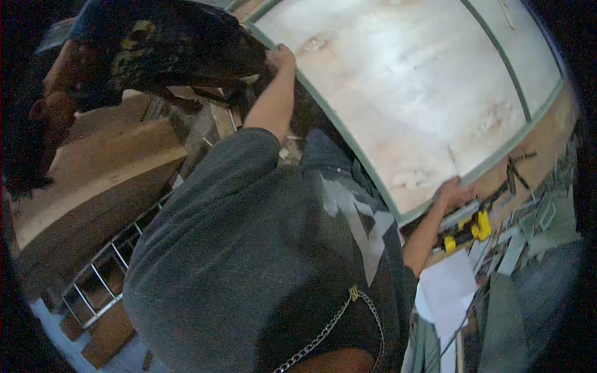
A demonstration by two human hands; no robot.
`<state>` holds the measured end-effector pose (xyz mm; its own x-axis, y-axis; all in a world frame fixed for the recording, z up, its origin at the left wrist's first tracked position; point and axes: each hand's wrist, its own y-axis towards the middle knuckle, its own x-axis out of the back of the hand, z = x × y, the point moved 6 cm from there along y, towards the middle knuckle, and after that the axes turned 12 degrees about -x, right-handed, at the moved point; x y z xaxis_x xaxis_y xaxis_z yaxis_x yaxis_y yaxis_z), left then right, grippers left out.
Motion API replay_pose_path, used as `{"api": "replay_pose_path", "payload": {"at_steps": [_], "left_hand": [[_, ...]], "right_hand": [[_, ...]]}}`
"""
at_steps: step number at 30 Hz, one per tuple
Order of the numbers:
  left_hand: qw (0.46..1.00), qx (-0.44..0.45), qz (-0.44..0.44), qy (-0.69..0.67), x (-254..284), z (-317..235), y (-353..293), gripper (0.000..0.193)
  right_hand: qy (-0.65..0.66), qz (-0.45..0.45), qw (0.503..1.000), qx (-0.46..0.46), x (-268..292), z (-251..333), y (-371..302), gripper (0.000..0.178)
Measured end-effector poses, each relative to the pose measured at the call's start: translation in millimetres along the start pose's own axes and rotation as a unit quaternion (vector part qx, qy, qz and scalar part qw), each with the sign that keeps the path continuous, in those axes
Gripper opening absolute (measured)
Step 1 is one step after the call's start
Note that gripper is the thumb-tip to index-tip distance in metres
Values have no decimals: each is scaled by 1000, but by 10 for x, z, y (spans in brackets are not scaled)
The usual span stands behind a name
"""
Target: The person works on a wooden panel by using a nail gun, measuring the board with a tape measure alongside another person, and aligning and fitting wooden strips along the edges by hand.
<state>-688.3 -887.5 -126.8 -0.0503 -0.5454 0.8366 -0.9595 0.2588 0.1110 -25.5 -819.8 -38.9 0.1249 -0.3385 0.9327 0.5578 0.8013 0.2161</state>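
A large pale panel [398, 81] with a grey-green frame and a crossbar lies at a slant before me, over a wooden surface. My left hand [283, 57] is closed on the frame at its left side, the arm stretched out. On the frame's near right edge, close to the corner, my right hand [455, 191] also has hold, though its fingers are partly hidden. Brownish smudges mark the panel's face.
Another person [168, 46] in dark clothes bends at the upper left. A yellow-and-black tool [466, 233] lies beside my right forearm, near a black clamp-like bar [513, 174]. White sheets [448, 286] hang lower right. A metal ladder [102, 280] and wooden boards [112, 155] stand left.
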Motion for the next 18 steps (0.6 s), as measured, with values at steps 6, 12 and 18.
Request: {"api": "replay_pose_path", "payload": {"at_steps": [6,12,18], "left_hand": [[987,33,148,58,-107,312,292,50],[998,59,-25,23,87,254,227,41],[830,-318,199,414,316,-568,-243,28]], "right_hand": [[-69,62,994,-65,43,235,-1,59],[-49,66,994,-67,104,245,-55,62],[-60,44,994,-81,63,114,-68,60]]}}
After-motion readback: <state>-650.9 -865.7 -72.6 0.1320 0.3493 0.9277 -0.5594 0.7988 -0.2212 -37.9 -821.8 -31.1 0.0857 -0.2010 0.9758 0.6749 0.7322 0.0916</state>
